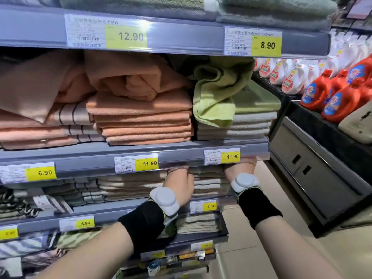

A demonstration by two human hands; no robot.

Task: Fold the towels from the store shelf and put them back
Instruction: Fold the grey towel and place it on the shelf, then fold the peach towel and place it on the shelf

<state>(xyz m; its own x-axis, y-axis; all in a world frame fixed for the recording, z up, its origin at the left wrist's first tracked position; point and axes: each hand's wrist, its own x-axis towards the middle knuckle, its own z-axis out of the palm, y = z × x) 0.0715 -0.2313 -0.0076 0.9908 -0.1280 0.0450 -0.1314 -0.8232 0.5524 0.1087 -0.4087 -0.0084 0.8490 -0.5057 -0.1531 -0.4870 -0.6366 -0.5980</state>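
Observation:
A stack of folded brown and beige striped towels (pixel 209 183) sits on the shelf under the rail (pixel 181 158) marked 11.90. My left hand (pixel 180 183) presses against the stack's left side, thumb on the towels. At the stack's right side is my right hand (pixel 240 170), its fingers hidden behind the rail. Both hands hold the stack between them. One shelf up, a crumpled green towel (pixel 218 91) lies loose on a folded pale stack (pixel 241 125). A rumpled orange towel (pixel 136 79) lies on folded orange towels (pixel 145 125).
More folded towels (pixel 84 192) fill the shelf left of my hands, and others (pixel 196 223) lie on the shelf below. Red and white detergent bottles (pixel 322 91) stand on a dark counter to the right. A pale floor (pixel 261 248) lies beside the shelf end.

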